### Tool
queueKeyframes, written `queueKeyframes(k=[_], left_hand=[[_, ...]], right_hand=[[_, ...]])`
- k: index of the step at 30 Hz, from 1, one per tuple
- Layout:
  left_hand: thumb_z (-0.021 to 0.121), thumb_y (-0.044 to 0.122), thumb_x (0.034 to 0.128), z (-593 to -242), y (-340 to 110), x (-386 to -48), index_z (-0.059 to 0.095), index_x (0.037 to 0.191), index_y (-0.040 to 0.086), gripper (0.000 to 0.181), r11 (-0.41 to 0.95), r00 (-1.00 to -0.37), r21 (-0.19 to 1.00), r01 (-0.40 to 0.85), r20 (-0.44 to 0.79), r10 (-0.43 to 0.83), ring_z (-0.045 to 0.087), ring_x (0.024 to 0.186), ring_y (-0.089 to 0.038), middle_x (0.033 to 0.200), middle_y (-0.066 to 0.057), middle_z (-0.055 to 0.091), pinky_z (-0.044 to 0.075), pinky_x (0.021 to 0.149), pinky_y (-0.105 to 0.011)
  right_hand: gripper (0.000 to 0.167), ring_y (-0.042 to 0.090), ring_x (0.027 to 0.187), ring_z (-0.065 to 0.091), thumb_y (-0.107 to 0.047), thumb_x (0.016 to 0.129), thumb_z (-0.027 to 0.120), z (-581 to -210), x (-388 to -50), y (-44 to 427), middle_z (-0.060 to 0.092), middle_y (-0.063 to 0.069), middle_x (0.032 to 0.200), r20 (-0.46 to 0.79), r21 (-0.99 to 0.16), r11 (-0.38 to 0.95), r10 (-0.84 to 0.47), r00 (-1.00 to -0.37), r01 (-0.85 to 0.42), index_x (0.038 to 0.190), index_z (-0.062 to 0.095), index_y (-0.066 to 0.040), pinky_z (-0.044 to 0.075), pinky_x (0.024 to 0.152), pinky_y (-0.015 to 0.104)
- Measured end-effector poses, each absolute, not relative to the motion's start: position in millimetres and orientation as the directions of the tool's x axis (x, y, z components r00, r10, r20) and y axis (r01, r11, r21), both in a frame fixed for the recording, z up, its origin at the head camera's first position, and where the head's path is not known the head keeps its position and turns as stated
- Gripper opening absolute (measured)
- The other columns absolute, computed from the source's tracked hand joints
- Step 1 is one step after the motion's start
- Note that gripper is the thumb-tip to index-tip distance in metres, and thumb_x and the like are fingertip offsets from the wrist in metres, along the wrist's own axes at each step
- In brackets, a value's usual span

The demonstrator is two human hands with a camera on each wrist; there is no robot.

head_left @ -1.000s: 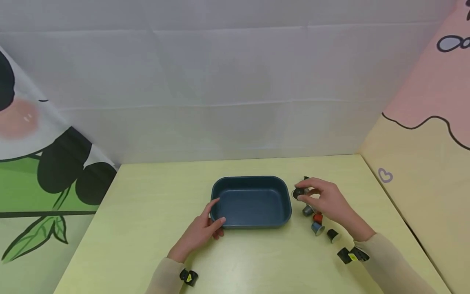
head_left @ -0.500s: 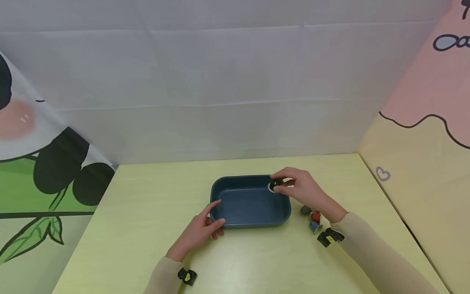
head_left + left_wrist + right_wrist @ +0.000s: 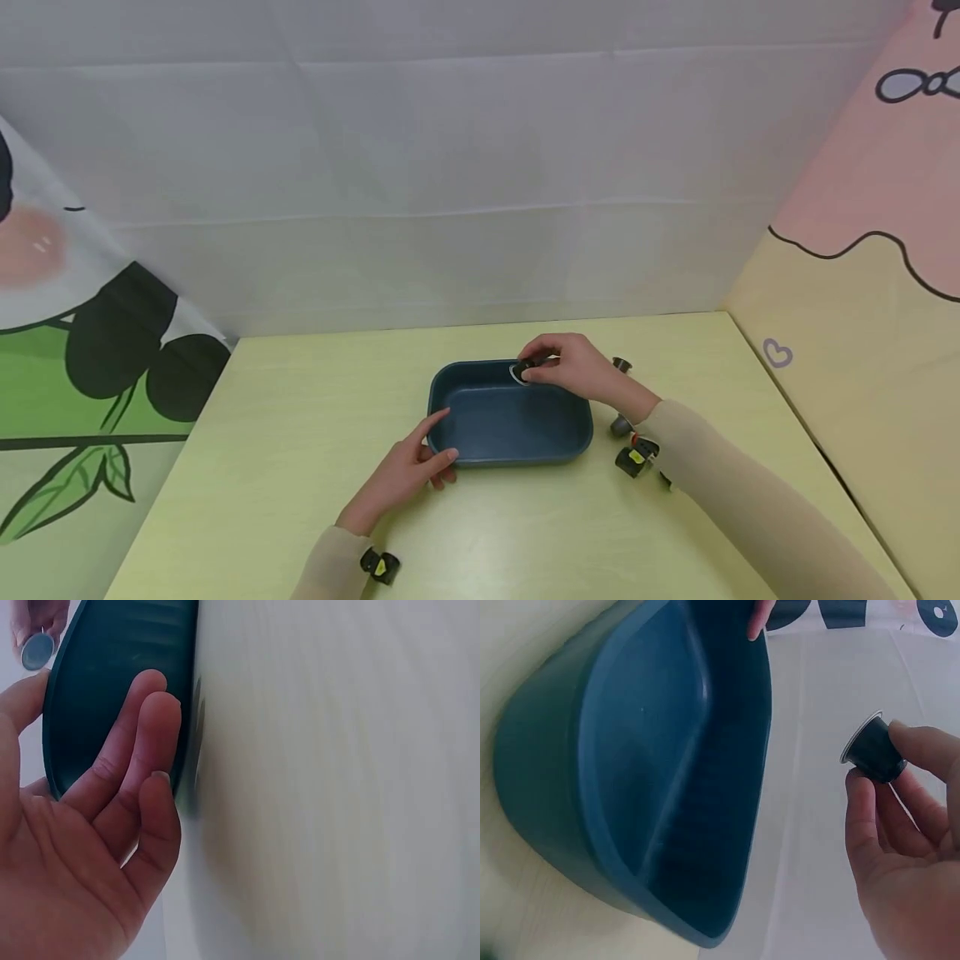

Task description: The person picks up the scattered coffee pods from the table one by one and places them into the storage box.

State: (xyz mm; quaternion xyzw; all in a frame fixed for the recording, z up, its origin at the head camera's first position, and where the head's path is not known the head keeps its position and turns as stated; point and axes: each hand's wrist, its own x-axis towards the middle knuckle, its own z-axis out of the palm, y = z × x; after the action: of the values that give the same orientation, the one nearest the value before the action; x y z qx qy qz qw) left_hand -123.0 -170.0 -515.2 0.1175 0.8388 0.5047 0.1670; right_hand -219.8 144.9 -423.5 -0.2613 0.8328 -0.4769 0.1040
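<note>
Low in the head view, your left hand [image 3: 405, 473] holds the blue tub [image 3: 517, 425]. Right of the middle, your right hand [image 3: 576, 363] pinches a black cup [image 3: 874, 752].

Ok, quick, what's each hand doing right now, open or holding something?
Left hand: open, resting against the blue tray.
Right hand: closed, pinching a small black capsule.

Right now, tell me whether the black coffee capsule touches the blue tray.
Apart: the right wrist view shows a clear gap between the black coffee capsule and the blue tray.
</note>
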Motion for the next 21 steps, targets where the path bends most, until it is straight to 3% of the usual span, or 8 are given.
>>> queueKeyframes(k=[8, 21], left_hand=[[0.063, 0.042, 0.0977, -515.7, -168.3, -123.9, 0.025, 0.158, 0.023, 0.074, 0.456, -0.91, 0.89, 0.028, -0.165, 0.38, 0.069, 0.068, -0.023, 0.08, -0.003, 0.073, 0.047, 0.062, -0.029], [0.064, 0.038, 0.0978, -513.6, -168.3, -123.3, 0.027, 0.158, 0.023, 0.072, 0.438, -0.907, 0.898, 0.026, -0.163, 0.389, 0.069, 0.068, -0.024, 0.081, -0.005, 0.073, 0.047, 0.064, -0.029]], right_hand=[[0.032, 0.016, 0.101, 0.065, -0.021, 0.093, 0.073, -436.1, -235.8, 129.8, 0.07, 0.002, 0.113, 0.079, -0.822, 0.437, -0.548, -0.833, -0.365, 0.123, 0.071, -0.01, 0.053, 0.084, 0.035], [0.028, 0.013, 0.094, 0.066, -0.025, 0.092, 0.074, -463.5, -257.5, 104.7, 0.071, -0.002, 0.108, 0.012, -0.809, 0.459, -0.613, -0.79, -0.368, 0.117, 0.074, -0.012, 0.052, 0.083, 0.032]])
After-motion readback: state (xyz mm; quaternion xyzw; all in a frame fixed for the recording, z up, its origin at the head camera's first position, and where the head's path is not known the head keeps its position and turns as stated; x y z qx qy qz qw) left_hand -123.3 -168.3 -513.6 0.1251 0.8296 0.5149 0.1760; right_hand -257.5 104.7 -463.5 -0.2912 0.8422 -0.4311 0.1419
